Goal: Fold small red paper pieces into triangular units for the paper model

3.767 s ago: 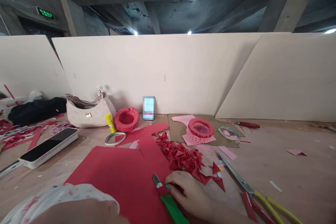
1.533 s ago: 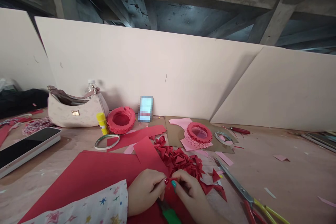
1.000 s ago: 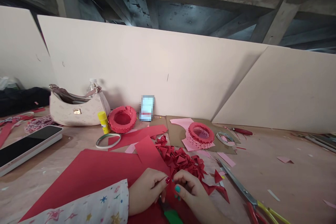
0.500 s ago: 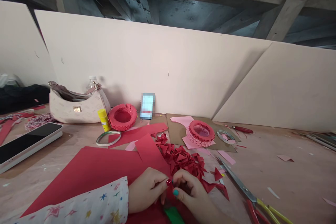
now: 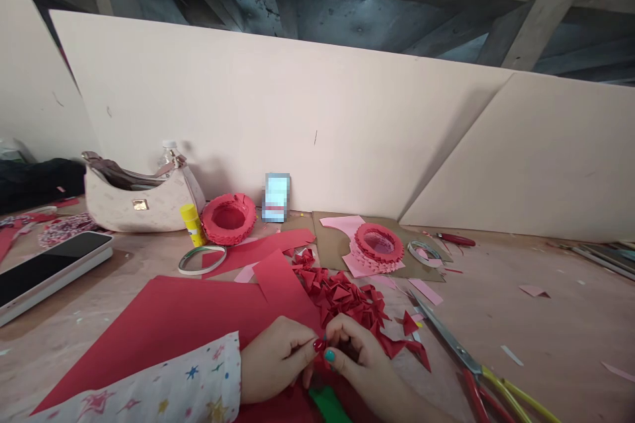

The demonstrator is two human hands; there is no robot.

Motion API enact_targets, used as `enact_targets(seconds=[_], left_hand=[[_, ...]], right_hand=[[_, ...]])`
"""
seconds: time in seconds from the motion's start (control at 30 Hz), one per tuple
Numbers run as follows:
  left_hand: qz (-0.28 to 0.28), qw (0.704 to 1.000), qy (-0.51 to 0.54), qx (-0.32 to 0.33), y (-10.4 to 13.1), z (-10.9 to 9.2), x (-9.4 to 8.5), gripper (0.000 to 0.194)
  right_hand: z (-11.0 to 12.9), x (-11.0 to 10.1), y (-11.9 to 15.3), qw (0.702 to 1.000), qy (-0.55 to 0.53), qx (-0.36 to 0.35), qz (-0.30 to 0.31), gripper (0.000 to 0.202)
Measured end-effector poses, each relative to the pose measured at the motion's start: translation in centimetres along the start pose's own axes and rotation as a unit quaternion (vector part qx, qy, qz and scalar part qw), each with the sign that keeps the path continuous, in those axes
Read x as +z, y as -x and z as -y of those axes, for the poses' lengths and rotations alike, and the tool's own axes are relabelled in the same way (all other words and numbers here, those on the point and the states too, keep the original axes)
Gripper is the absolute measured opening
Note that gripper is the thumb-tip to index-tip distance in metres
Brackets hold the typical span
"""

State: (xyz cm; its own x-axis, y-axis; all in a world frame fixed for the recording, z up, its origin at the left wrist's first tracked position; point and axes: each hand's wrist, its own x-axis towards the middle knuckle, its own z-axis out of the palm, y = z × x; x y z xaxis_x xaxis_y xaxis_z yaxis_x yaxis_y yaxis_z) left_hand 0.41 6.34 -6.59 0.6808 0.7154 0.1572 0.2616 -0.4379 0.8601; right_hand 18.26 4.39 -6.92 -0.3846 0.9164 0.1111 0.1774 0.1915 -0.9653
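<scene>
your left hand (image 5: 275, 365) and right hand (image 5: 358, 363) met fingertip to fingertip over the near edge of the red paper sheet (image 5: 173, 327). both were pinched narrow on one small red paper piece (image 5: 321, 344) held between them; its shape was too hidden by fingers to tell. left thumb nail red, right thumb nail teal. the left sleeve (image 5: 163, 390), white with coloured stars, lay across the sheet's near left part.

everything else relative to the sheet:
- green-handled cutter (image 5: 330, 405) lay on its near edge, just under your hands, mostly cut off by the frame
- pile of folded red triangles (image 5: 347, 297) sat on its right edge, just beyond the right hand, a few loose ones spilling further right
- scissors (image 5: 471, 367) with red and yellow handles lay well right of it, blades pointing toward the pile
- smaller red offcut (image 5: 258, 252) lay just beyond its far edge
- tape ring (image 5: 202, 259) was beyond its far left corner, yellow glue stick (image 5: 192, 225) upright past that
- red woven paper ring (image 5: 228, 219) and a cream handbag (image 5: 139, 198) stood further back by the wall board
- pink-and-red paper ring (image 5: 378, 243) sat on brown cardboard (image 5: 332, 251) beyond the pile, with a second tape ring (image 5: 424, 252) right of it
- phone (image 5: 44, 271) in a white case lay well to its left, screen dark
</scene>
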Motion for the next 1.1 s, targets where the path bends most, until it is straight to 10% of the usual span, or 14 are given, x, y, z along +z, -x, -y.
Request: enact_targets(seconds=[1.1], left_hand=[[0.047,0.997,0.060,-0.021,-0.08,-0.29,-0.20,0.056]], right_hand=[[-0.03,-0.42,0.52,0.996,0.040,-0.064,0.037,0.017]])
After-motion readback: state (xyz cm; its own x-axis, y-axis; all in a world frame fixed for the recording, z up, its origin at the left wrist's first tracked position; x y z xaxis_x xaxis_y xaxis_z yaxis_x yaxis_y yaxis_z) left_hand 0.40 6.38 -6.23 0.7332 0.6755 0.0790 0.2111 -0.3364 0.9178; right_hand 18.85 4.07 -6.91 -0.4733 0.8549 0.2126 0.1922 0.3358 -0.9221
